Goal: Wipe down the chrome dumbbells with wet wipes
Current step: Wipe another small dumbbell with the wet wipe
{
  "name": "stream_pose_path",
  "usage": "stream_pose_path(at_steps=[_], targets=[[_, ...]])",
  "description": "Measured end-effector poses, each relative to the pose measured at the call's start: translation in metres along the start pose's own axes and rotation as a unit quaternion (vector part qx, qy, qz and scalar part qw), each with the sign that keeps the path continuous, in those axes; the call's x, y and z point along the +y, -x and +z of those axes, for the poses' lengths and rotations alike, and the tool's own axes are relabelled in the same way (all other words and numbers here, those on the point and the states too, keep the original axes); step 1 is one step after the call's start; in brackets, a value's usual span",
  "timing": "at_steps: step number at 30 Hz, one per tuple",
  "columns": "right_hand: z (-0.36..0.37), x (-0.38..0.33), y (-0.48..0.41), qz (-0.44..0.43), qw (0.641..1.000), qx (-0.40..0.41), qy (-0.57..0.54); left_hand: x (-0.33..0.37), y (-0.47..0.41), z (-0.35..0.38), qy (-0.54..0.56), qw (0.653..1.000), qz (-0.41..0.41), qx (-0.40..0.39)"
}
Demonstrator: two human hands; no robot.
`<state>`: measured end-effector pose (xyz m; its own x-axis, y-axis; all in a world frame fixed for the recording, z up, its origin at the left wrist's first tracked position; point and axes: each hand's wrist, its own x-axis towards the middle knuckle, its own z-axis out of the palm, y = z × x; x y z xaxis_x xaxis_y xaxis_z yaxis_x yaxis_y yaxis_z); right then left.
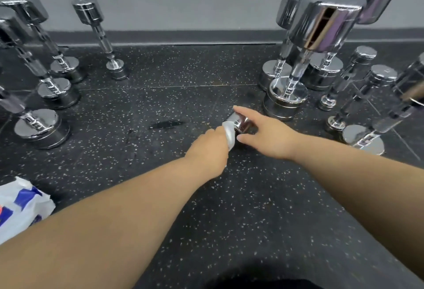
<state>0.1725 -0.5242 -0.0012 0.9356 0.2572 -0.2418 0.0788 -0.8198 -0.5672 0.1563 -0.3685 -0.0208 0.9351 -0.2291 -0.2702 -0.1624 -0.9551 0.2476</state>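
A small chrome dumbbell [241,122] lies on the speckled black floor at the centre, mostly covered by my hands. My left hand [210,149] grips a white wet wipe [229,134] and presses it against the near end of that dumbbell. My right hand [266,134] reaches over the dumbbell from the right, index finger stretched along its far side and thumb at its near side, holding it steady. Part of the dumbbell's handle and its other head are hidden under my right hand.
Several chrome dumbbells stand upright on the left [48,91] and on the right [298,77] near the grey wall. A white and blue wipes pack [20,206] lies at the lower left. A wet streak [165,124] marks the floor.
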Motion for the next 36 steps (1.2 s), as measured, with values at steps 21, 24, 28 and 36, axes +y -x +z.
stream_pose_path(at_steps=[21, 24, 28, 36], targets=[[0.023, 0.062, 0.005, -0.131, 0.986, -0.034, 0.097, 0.015, 0.037, 0.013, 0.112, 0.991, 0.007, 0.077], [0.022, 0.060, 0.001, -0.130, 0.983, -0.040, 0.121, 0.015, 0.017, 0.014, 0.187, 0.977, -0.044, 0.093], [0.024, 0.058, 0.000, -0.136, 0.980, -0.032, 0.142, 0.014, 0.029, 0.014, 0.111, 0.990, -0.056, 0.062], [0.022, 0.049, 0.000, -0.116, 0.979, -0.038, 0.161, 0.022, 0.043, 0.004, -0.042, 0.995, -0.085, 0.027]])
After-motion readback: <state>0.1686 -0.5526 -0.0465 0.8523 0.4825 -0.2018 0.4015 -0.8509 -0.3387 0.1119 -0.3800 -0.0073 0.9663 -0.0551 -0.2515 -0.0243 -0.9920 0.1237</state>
